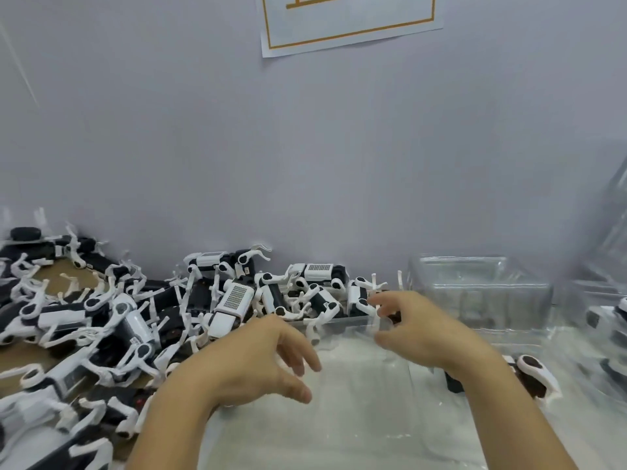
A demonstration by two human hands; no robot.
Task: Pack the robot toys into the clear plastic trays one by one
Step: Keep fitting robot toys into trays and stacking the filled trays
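Observation:
Black-and-white robot dog toys [234, 300] lie in a tangled pile on the left and along the wall. Another robot toy [534, 369] lies behind my right wrist. A clear plastic tray [359, 378], faint and hard to make out, sits between my hands over the white table. My left hand [261, 361] curls its fingers and thumb round the tray's left edge. At the far right corner, my right hand [420, 330] pinches the tray's rim between thumb and fingers, close to the nearest toys.
A stack of clear trays [475, 290] stands at the back right against the grey wall. More clear plastic and part of a packed toy [610, 320] show at the right edge. Brown cardboard [57, 279] lies under the pile on the left.

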